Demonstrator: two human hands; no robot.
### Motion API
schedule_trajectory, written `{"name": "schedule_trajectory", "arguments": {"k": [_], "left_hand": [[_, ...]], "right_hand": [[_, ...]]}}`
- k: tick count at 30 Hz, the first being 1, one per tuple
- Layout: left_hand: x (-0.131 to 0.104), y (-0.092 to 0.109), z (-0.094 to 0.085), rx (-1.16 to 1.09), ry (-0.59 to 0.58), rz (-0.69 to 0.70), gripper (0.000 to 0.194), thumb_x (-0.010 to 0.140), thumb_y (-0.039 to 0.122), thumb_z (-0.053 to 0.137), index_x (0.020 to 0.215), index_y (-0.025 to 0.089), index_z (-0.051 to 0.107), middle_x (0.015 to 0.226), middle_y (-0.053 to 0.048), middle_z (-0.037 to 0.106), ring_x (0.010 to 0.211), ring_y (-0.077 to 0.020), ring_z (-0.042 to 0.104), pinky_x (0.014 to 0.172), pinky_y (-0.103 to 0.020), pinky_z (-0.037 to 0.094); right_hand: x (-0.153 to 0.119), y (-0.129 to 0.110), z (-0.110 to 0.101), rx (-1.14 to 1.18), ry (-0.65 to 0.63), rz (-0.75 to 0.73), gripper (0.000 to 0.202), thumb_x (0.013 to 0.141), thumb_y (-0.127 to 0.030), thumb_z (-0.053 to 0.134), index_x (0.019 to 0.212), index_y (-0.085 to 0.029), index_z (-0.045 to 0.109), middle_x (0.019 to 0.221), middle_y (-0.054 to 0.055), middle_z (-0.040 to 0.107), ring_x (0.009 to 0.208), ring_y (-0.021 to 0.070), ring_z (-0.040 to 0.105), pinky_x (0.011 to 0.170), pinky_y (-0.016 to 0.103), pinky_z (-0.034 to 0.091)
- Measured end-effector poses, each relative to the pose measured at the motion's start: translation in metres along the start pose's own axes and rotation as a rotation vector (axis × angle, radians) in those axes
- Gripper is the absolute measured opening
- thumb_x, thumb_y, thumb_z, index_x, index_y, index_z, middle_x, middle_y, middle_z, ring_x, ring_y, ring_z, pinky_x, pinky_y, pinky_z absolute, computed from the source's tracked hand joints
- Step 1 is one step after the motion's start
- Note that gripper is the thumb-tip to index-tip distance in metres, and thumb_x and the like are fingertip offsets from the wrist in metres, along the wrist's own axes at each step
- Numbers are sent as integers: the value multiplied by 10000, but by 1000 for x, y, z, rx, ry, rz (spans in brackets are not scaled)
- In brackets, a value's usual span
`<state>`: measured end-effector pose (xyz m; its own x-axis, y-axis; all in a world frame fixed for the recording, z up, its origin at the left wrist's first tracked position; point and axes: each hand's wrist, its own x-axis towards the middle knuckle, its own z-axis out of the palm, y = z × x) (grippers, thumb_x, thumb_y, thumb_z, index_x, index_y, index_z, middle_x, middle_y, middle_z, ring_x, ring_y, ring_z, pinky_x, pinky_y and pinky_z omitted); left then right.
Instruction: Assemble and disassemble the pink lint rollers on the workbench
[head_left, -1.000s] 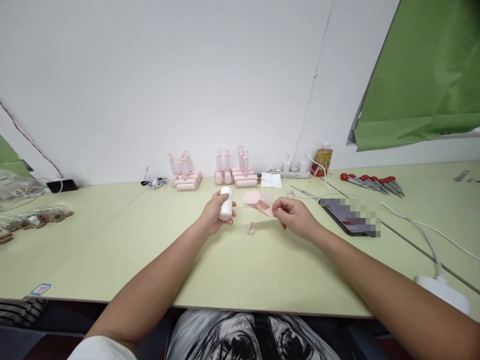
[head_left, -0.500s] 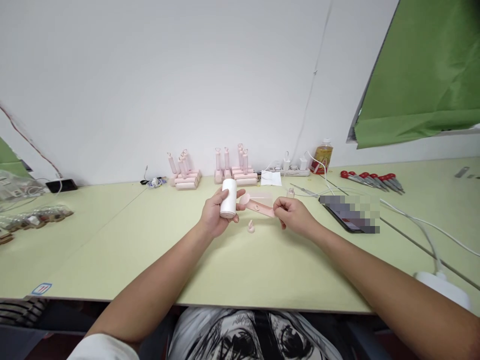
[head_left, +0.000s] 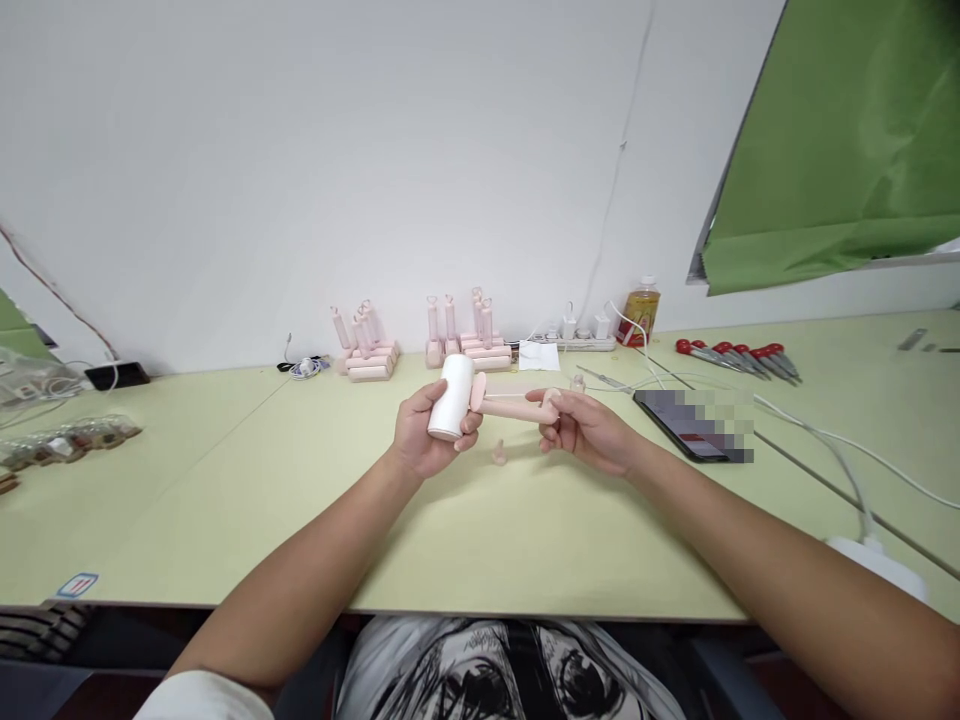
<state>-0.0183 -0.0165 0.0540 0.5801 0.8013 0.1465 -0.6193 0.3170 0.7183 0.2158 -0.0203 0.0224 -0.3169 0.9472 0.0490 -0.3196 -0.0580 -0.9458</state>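
My left hand [head_left: 426, 432] wraps around a white lint roll [head_left: 451, 398], which tilts with its top to the right. Between the thumb and fingers of my right hand [head_left: 581, 425] is the right end of a pink lint roller handle [head_left: 514, 408]. The handle lies nearly level above the table, and its rounded left end is right beside the roll; whether they touch I cannot tell. Below them a small pink part [head_left: 499, 454] stands on the table. Behind my right hand sits a small clear piece [head_left: 577, 383].
Pink lint rollers with upright handles [head_left: 367, 350] stand in two groups along the wall. To the right are a phone [head_left: 686, 425], white cables, a bottle [head_left: 640, 310] and several red-ended tools [head_left: 739, 358]. A white paper [head_left: 538, 356] lies by a power strip [head_left: 589, 344].
The white roll has tilted from nearly upright. The pink handle has turned more level, its left end now close by the roll. My right hand's fingers have opened out somewhat around the handle's end.
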Motion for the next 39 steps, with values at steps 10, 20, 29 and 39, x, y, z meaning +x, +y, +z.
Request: {"name": "schedule_trajectory", "arguments": {"k": [10, 20, 29, 39], "left_hand": [[7, -8, -4, 222, 219, 152, 481, 820, 269, 528, 1264, 280, 344, 974, -50, 612, 561, -156, 607, 392, -259, 469], [5, -34, 3, 433, 150, 168, 649, 781, 331, 651, 1322, 301, 295, 983, -24, 570, 680, -162, 649, 556, -329, 564], [2, -40, 8, 507, 138, 71, 690, 771, 360, 684, 1331, 311, 282, 1048, -49, 556, 711, -168, 642, 552, -315, 547], [3, -41, 5, 559, 168, 17, 766, 764, 399, 672, 1396, 299, 250, 1072, -70, 569, 663, -147, 615, 549, -274, 496]], "right_hand": [[1, -2, -5, -55, 88, -70, 336, 755, -479, 700, 749, -172, 564, 504, -49, 484, 412, 74, 454, 338, 168, 373], [-7, 12, 20, -82, -50, 100, 441, 737, -578, 675, 713, -176, 496, 692, -15, 612, 343, 32, 411, 254, 149, 298], [-2, 15, 16, -60, -1, 77, 409, 813, -570, 606, 743, -177, 516, 687, -5, 629, 376, 58, 462, 267, 174, 397], [-3, 15, 18, -78, -6, 69, 434, 743, -586, 679, 767, -167, 568, 660, -2, 604, 414, 71, 485, 343, 218, 514]]}}
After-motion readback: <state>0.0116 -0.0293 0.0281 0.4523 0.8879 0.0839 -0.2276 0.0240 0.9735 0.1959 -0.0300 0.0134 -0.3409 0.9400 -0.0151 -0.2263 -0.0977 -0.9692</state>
